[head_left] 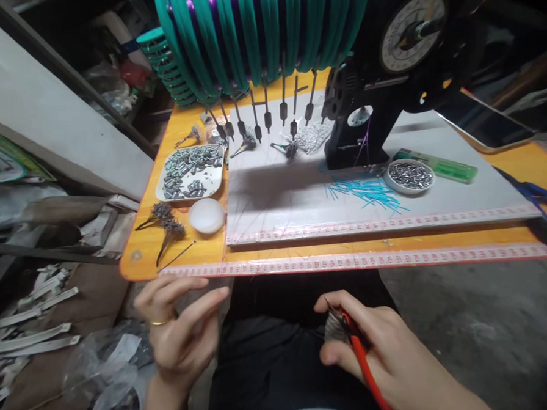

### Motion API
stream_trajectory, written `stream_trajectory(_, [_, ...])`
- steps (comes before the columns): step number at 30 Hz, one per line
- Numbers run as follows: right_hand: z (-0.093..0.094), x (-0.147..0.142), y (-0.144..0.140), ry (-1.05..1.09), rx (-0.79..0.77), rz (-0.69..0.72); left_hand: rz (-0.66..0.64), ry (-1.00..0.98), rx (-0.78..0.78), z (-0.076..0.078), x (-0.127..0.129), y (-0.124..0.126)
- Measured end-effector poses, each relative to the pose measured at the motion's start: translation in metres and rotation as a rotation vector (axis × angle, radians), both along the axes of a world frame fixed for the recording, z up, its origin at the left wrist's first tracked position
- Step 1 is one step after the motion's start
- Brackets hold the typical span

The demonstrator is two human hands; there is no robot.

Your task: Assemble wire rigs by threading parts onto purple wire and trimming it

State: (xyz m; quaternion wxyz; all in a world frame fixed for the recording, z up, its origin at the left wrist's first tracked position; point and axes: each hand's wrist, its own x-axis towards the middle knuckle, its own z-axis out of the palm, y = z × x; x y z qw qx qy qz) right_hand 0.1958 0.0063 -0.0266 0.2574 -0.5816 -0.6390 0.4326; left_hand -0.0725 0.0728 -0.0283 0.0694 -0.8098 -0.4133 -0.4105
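My left hand (182,329) is raised in front of the table's near edge, its fingers spread and curved, a gold ring on one of them. Nothing shows between them. My right hand (371,345) is closed round red-handled pliers (363,363), whose dark pointed jaws stick up by the index finger. A grey ribbed thing (334,328) sits between thumb and index finger; I cannot tell what it is. Both hands hover over my dark-clothed lap. Closest to my left hand on the table are a thin dark pin (178,256) and grey bristly bundles (171,227).
A black machine (357,136) with green-and-purple thread coils (259,33) and hanging weights stands on a white board (273,214). Around it are a tray of small metal parts (213,177), a white bowl (207,216), blue strips (370,192), a dish (409,189) and a phone (484,121).
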Motion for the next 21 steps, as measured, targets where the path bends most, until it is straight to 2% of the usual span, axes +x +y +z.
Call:
stream_trajectory(2, [-0.004, -0.002, -0.001, 0.008, 0.030, -0.018, -0.037, 0.084, 0.009, 0.002, 0.001, 0.002])
stream_trajectory(5, [-0.007, -0.003, -0.003, 0.014, 0.087, -0.046, -0.025, 0.066, 0.042, 0.001, 0.000, 0.006])
stream_trajectory(10, [-0.004, -0.002, -0.003, -0.001, 0.141, -0.022, 0.021, 0.189, 0.137, -0.013, -0.017, 0.014])
stream_trajectory(14, [-0.001, -0.004, -0.001, -0.008, 0.144, -0.017, -0.037, 0.171, 0.147, -0.019, -0.027, 0.019])
stream_trajectory(17, [-0.001, -0.008, -0.002, -0.012, 0.178, -0.003, -0.061, 0.119, 0.133, -0.013, -0.019, 0.014])
stream_trajectory(21, [-0.002, -0.015, -0.003, 0.001, 0.429, -0.036, -0.102, 0.007, 0.056, 0.001, 0.016, -0.002])
